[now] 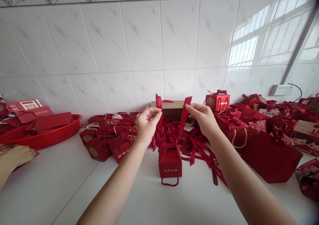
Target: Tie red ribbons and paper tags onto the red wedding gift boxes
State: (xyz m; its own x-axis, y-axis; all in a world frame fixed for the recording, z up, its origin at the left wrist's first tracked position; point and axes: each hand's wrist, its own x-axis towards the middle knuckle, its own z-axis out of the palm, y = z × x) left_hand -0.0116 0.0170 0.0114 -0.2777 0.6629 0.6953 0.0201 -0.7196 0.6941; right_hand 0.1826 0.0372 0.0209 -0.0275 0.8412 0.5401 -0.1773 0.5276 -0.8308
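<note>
A small red gift box (pixel 170 163) with gold lettering and a cord handle stands on the white table in front of me. A red ribbon (pixel 183 120) runs up from its top in two tails, spread apart in a V. My left hand (pixel 147 122) pinches the left tail between thumb and fingers. The right tail is pinched in my right hand (pixel 203 116), a little below its slanted end. Both hands are raised above the box, on either side of it. Behind the box lies a heap of loose red ribbons (pixel 196 148).
Several red gift boxes (pixel 99 148) sit at the left, and more boxes and bags (pixel 271 155) crowd the right. A red basin (pixel 67 132) holds flat red cartons. Another person's hand (pixel 23 157) is at the far left. A cardboard box (pixel 175 107) stands against the tiled wall.
</note>
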